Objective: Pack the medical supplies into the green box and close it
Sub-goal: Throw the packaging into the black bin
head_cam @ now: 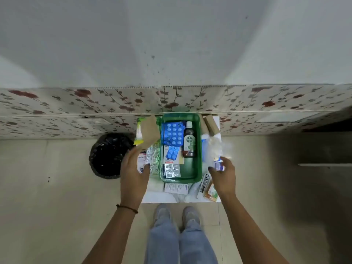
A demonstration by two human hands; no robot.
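The open green box [199, 149] stands on a small white table [162, 197]. Inside lie blue blister packs [173, 133], a dark antiseptic bottle [189, 140] and a silver blister strip [172, 170]. My left hand [133, 168] holds a brown paper packet [150, 130] up, left of the box. To the right of the box, my right hand [223, 176] grips a small white and purple pack [218, 164]. Under the left hand, beside the box, sit a white wash bottle [142, 161] and silver strips [153, 159].
On the table in front of the box lie a leaflet [176, 188], a white tube box [203, 184] and an orange box [211, 193]. Brown rolls [209, 124] sit at the back right. A black-lined bin [108, 155] stands left of the table. A floral tiled wall rises behind.
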